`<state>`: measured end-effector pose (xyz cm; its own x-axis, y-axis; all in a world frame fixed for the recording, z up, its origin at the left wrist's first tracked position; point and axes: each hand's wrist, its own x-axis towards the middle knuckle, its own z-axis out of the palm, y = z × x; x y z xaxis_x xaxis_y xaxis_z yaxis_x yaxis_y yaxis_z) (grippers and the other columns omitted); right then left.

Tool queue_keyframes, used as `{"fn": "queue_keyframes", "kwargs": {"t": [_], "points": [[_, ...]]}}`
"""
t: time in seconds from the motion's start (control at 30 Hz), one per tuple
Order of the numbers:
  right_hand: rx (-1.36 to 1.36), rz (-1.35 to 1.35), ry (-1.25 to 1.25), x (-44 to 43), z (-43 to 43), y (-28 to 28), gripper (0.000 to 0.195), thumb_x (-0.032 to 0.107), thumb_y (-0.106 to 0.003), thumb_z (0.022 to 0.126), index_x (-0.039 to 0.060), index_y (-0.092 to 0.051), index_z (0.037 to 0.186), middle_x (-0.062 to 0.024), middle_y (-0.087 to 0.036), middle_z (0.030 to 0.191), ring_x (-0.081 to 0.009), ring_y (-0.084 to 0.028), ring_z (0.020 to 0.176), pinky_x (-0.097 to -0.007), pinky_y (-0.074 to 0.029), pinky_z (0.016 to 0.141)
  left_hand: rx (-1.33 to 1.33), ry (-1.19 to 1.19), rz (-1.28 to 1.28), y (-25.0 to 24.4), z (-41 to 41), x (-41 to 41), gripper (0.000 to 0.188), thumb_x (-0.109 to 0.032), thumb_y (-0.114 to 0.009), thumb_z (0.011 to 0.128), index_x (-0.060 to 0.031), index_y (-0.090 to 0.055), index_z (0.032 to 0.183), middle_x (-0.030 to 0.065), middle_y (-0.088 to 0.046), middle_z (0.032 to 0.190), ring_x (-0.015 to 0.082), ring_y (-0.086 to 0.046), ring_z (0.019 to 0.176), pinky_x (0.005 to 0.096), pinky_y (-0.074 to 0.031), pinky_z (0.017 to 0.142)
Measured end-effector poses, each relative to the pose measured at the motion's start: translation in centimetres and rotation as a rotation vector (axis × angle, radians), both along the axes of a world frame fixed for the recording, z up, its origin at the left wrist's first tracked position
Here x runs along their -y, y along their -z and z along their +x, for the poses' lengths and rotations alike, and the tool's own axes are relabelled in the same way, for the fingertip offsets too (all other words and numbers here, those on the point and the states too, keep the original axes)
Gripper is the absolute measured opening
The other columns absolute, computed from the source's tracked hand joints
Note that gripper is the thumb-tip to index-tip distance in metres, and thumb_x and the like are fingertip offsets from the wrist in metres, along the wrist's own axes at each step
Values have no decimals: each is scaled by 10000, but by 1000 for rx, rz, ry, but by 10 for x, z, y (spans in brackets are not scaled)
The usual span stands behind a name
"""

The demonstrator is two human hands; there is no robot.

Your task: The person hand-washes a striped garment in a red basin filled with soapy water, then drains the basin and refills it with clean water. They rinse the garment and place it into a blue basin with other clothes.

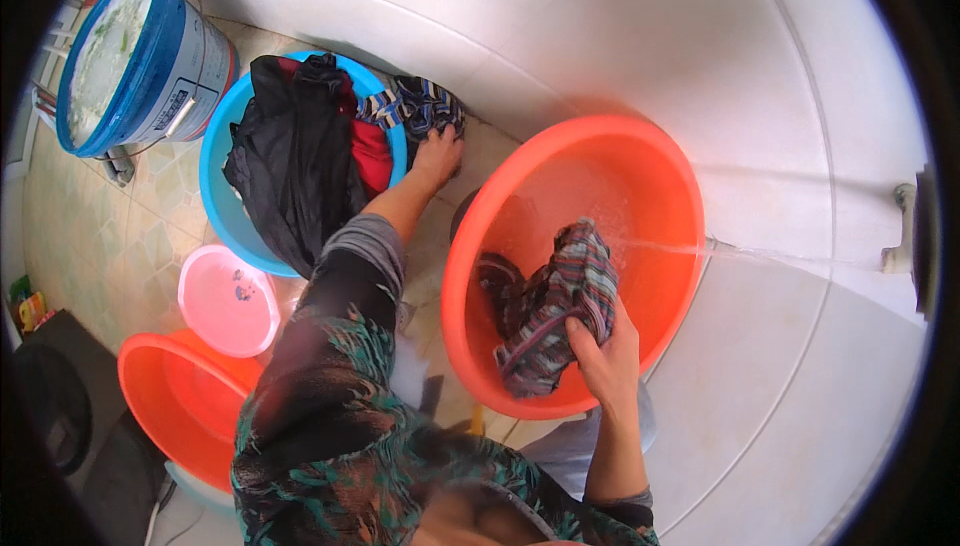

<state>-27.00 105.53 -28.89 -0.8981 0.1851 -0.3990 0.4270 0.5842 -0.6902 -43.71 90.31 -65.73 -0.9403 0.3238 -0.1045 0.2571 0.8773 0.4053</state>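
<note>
My right hand (609, 357) is closed on a striped garment (559, 306) in brown, red and grey, held over the large orange plastic basin (480, 366). Water (660, 247) streams from the tap at the right into this basin, passing by the garment's top. My left hand (441, 154) reaches out to a blue, white and black striped cloth (431, 103), gripping it at the rim of the light-blue basin (225, 208). That basin holds a heap of black clothing (292, 163) and a red cloth (371, 156).
A blue-lidded bucket (176, 73) with a wire handle stands at the upper left. Below the light-blue basin are a pink basin (225, 302) and another orange basin (187, 396). A white wall (600, 36) runs behind; a tap (898, 235) juts out at right.
</note>
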Motion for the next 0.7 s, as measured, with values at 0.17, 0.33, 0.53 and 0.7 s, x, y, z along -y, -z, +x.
{"fn": "queue_keyframes", "kwargs": {"t": [0.17,0.33,0.53,0.7], "points": [[42,123,-81,-5,2,21,456,171,-606,736,-15,-489,1136,-210,-621,864,-345,-617,808,-376,-469,718,75,-323,567,-98,-37,28,166,-43,-583,643,-14,-563,806,235,-578,827,392,-565,779,433,-451,686],[-44,181,-126,-18,9,39,439,179,-577,744,-13,-495,1130,-234,-613,894,-384,-594,874,-403,-459,759,323,-559,1415,-247,-35,99,240,34,-525,677,-40,-578,898,27,-576,767,131,-542,693,285,-467,621],[-30,158,-97,-13,11,38,411,173,-578,737,-17,-528,1098,-193,-619,907,-291,-610,862,-354,-454,774,-14,-489,1506,-395,23,188,212,57,-478,697,-32,-550,875,0,-547,754,94,-520,655,238,-442,612],[-124,172,-92,-22,20,39,418,197,-543,728,-13,-522,1090,-256,-602,900,-405,-580,883,-423,-448,767,-89,-523,1215,-367,52,240,195,5,-493,706,-70,-505,885,-19,-505,738,85,-468,638,233,-408,593]]}}
